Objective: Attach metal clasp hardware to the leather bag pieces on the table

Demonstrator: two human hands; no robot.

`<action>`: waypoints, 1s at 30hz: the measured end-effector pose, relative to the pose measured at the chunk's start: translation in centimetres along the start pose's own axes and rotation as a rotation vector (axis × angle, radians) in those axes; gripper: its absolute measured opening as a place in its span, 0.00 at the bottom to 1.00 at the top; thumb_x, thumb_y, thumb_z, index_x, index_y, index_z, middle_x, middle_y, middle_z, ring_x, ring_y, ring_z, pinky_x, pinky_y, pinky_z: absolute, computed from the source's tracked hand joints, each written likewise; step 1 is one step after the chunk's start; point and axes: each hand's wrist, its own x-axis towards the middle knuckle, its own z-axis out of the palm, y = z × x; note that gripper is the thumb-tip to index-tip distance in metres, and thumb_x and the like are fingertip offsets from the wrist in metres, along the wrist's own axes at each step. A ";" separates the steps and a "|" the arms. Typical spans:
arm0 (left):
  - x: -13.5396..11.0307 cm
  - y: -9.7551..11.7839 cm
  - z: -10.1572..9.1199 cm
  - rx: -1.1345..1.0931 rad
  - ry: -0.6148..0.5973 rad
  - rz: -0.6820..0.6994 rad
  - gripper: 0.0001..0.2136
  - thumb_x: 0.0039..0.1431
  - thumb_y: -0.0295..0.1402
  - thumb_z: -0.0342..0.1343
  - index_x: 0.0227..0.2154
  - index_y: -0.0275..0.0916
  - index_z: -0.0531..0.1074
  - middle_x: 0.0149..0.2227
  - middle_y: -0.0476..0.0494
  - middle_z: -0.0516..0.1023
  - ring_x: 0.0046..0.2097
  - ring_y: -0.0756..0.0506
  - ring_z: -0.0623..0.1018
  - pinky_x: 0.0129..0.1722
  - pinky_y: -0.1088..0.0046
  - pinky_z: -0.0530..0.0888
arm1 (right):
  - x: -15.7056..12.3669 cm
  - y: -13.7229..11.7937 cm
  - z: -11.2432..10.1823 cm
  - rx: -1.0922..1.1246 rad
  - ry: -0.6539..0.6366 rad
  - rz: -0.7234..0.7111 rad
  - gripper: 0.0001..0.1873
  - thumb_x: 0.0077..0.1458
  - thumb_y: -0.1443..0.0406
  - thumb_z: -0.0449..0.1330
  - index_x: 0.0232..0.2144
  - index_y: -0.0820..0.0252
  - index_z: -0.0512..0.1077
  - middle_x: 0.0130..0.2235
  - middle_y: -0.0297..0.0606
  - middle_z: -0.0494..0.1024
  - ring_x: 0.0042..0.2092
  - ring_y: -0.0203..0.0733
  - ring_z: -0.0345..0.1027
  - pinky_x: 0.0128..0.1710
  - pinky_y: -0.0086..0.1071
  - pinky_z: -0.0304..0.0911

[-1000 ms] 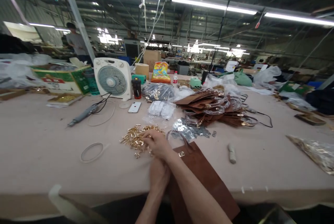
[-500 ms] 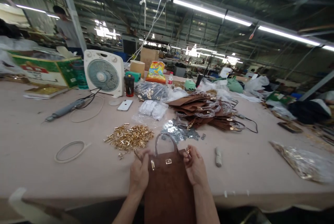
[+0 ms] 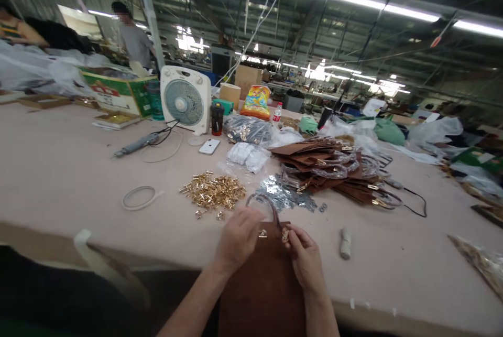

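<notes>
A brown bag panel (image 3: 263,284) hangs over the table's front edge, with a handle (image 3: 271,202) in clear plastic film at its top. A gold turn-lock plate (image 3: 262,233) sits near its upper edge. At the panel's top right corner, my right hand (image 3: 306,258) pinches a small gold metal fitting (image 3: 285,234) by the handle's end. My left hand (image 3: 239,237) is over the top left part of the panel, its fingers pointing at the handle and smeared by motion. It hides the left handle end.
Loose gold fittings (image 3: 214,193) lie in a heap beside flat silver plates (image 3: 281,193). Stacked brown bag panels (image 3: 326,166) are behind. A phone (image 3: 209,146), a fan (image 3: 184,100), a grey electric screwdriver (image 3: 137,144), a ring of tape or cord (image 3: 138,198) and a grey roll (image 3: 345,243) are about.
My left hand has moved right from the panel's left edge to over its top, near the handle. My right hand stays at the right corner. The view has turned left.
</notes>
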 end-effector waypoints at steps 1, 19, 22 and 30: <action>0.1 0.7 0.2 -0.074 -0.128 0.010 0.14 0.69 0.33 0.55 0.55 0.46 0.77 0.51 0.42 0.82 0.54 0.40 0.79 0.60 0.60 0.74 | -0.1 0.1 -0.1 -0.053 -0.023 0.007 0.21 0.51 0.52 0.75 0.42 0.58 0.83 0.38 0.38 0.81 0.37 0.39 0.73 0.36 0.30 0.71; -1.4 -0.7 3.5 -0.383 -0.180 -0.065 0.12 0.71 0.41 0.56 0.41 0.40 0.82 0.40 0.45 0.85 0.43 0.46 0.82 0.47 0.75 0.75 | -1.3 -0.7 0.5 -0.530 -0.220 -0.464 0.08 0.64 0.59 0.66 0.44 0.52 0.82 0.52 0.43 0.78 0.56 0.49 0.72 0.57 0.40 0.69; -1.4 -0.7 3.4 -0.376 -0.153 -0.129 0.14 0.72 0.42 0.56 0.36 0.40 0.82 0.34 0.46 0.83 0.37 0.48 0.81 0.42 0.76 0.75 | -1.6 -0.8 0.7 -0.644 -0.271 -0.593 0.10 0.65 0.63 0.65 0.48 0.50 0.81 0.51 0.42 0.79 0.53 0.47 0.74 0.53 0.39 0.71; -1.1 0.1 2.6 -0.450 -0.165 -0.178 0.09 0.68 0.39 0.61 0.40 0.41 0.83 0.39 0.45 0.86 0.40 0.46 0.83 0.46 0.74 0.76 | -1.7 -0.6 1.0 -0.684 -0.207 -0.738 0.15 0.65 0.66 0.66 0.53 0.50 0.79 0.48 0.41 0.81 0.49 0.45 0.77 0.49 0.36 0.76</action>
